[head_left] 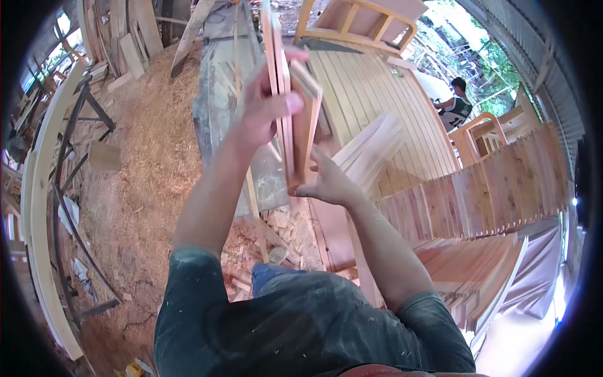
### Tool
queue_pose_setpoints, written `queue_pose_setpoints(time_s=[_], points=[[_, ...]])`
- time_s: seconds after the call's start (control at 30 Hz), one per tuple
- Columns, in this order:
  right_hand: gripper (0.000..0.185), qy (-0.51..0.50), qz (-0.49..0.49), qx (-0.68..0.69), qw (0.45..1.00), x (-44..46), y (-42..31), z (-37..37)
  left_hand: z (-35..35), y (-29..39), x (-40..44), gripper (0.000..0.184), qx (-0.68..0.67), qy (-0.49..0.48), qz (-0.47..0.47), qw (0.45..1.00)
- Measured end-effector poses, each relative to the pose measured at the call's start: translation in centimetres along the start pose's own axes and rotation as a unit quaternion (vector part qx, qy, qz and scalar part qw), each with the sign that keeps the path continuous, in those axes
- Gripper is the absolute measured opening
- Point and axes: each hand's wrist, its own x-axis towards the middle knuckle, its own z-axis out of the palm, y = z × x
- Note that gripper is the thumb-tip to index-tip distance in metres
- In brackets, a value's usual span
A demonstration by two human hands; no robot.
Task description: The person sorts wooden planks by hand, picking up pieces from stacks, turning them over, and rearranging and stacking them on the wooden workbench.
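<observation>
My left hand (260, 110) is wrapped around a few narrow wooden boards (304, 135), its thumb across their near edges. The boards stand on end in front of me, their far ends pointing up and away, and a small gap shows between them. Lower down, my right hand (333, 182) grips the near end of the boards from the right, thumb below and fingers on the side. Just beyond that hand, a stack of pale planks (370, 151) lies at an angle, partly blurred.
A slatted wooden surface (383, 94) spreads behind the planks. At right are a row of upright brown boards (477, 195) and stacked boards (483, 270). Sawdust (151, 151) covers the floor at left, beside a dark metal frame (69, 157). Another person (457, 110) is at the far right.
</observation>
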Motion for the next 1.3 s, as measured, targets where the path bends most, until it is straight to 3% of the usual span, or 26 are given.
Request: queue_pose_setpoints(time_s=[0.1, 0.27, 0.37, 0.4, 0.5, 0.53, 0.57, 0.67, 0.8, 0.87, 0.93, 1.03, 1.13, 1.2, 1.23, 1.3], points=[[0.091, -0.014, 0.066, 0.051, 0.996, -2.1, 0.6, 1.1, 0.1, 0.2, 0.8, 0.072, -0.150, -0.004, 0.045, 0.988], [0.082, 0.013, 0.090, 0.099, 0.991, -6.5, 2.7, -1.1, 0.6, -3.4, 1.3, 0.068, -0.198, 0.046, 0.004, 0.979], [0.081, -0.031, 0.124, 0.163, 0.978, -8.2, 5.4, -1.7, 1.3, -5.7, 1.7, 0.053, -0.258, 0.006, -0.027, 0.966], [0.081, -0.015, 0.126, 0.160, 0.979, -8.9, 5.7, -1.8, 1.6, -6.2, 1.9, 0.056, -0.300, -0.041, -0.040, 0.952], [0.080, 0.007, 0.140, 0.160, 0.977, -10.5, 6.9, -1.5, 3.9, -7.8, 2.0, 0.073, -0.274, 0.008, -0.063, 0.960], [0.079, 0.001, 0.156, 0.166, 0.974, -11.0, 7.8, -1.5, 4.1, -8.2, 2.1, 0.074, -0.158, 0.017, -0.051, 0.986], [0.077, 0.000, 0.173, 0.170, 0.970, -11.8, 8.7, -1.5, 3.4, -9.3, 2.1, 0.076, -0.159, -0.022, -0.071, 0.985], [0.063, 0.046, 0.234, 0.088, 0.967, -13.9, 11.7, -0.6, 3.1, -11.4, 1.3, 0.078, -0.139, 0.091, -0.127, 0.978], [0.042, 0.124, 0.296, -0.012, 0.947, -15.2, 14.7, 0.6, -1.1, -12.7, -1.8, 0.063, -0.062, 0.231, -0.178, 0.954], [0.035, 0.176, 0.317, 0.020, 0.932, -15.4, 16.7, 0.9, -3.8, -12.6, -3.9, 0.056, -0.049, 0.264, -0.164, 0.949], [0.035, 0.211, 0.328, 0.137, 0.911, -14.9, 20.9, 1.6, -7.1, -11.7, -6.2, 0.053, -0.093, 0.243, -0.135, 0.956], [0.042, 0.338, 0.372, 0.221, 0.835, -12.8, 24.7, 0.5, -7.5, -8.3, -8.6, 0.053, -0.058, 0.262, -0.119, 0.956], [0.046, 0.318, 0.456, 0.184, 0.810, -9.9, 26.1, -6.4, -8.1, -5.4, -10.7, 0.054, -0.046, 0.276, -0.099, 0.955], [0.053, 0.264, 0.476, 0.094, 0.833, -7.1, 28.1, -13.2, -8.6, -4.2, -11.8, 0.054, -0.033, 0.285, -0.087, 0.954], [0.057, 0.314, 0.474, -0.041, 0.822, -4.8, 32.3, -16.2, -8.4, -4.0, -12.0, 0.054, -0.038, 0.284, -0.082, 0.955], [0.061, 0.413, 0.416, -0.201, 0.785, -3.3, 33.5, -18.0, -7.7, -3.4, -12.5, 0.053, -0.042, 0.283, -0.082, 0.955]])
